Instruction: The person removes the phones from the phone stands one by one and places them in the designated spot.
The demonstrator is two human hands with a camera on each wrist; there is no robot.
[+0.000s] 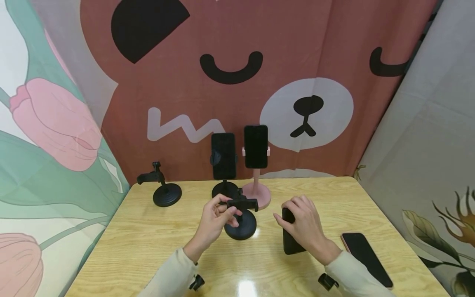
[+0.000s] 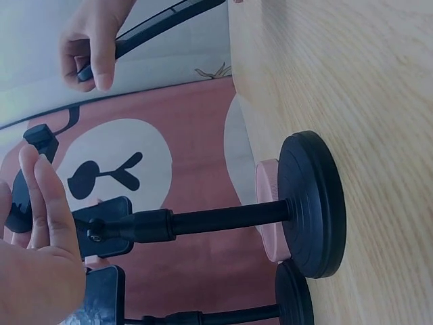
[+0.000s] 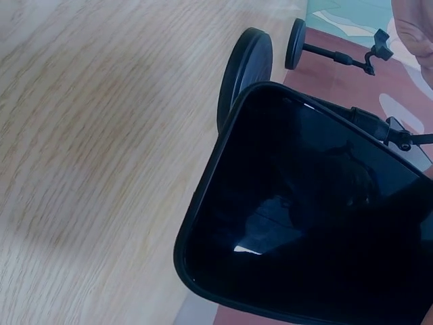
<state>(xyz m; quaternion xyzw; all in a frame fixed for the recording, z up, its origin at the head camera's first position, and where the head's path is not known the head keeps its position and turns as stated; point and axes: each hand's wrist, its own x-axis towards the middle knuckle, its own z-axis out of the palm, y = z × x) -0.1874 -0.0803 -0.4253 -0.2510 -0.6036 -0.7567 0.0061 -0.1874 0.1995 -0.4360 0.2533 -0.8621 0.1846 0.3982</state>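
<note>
A black phone stand (image 1: 241, 229) stands upright at the middle of the table, its clamp (image 1: 245, 203) holding no phone. My left hand (image 1: 213, 220) has its fingers and thumb around the clamp's left end; in the left wrist view the fingers (image 2: 51, 203) partly hide that clamp. To the right, my right hand (image 1: 307, 225) grips a black smartphone (image 1: 291, 244) by its upper part, raised off the table. In the right wrist view the dark face of the smartphone (image 3: 291, 210) fills much of the picture and hides part of the stand.
Behind are another black stand (image 1: 224, 188) and a pink stand (image 1: 258, 194), each bearing a phone. A third black stand (image 1: 167, 194) with a bare clamp is at the back left. Another smartphone (image 1: 365, 258) lies flat at the right. A printed curtain (image 1: 178, 90) hangs behind the table.
</note>
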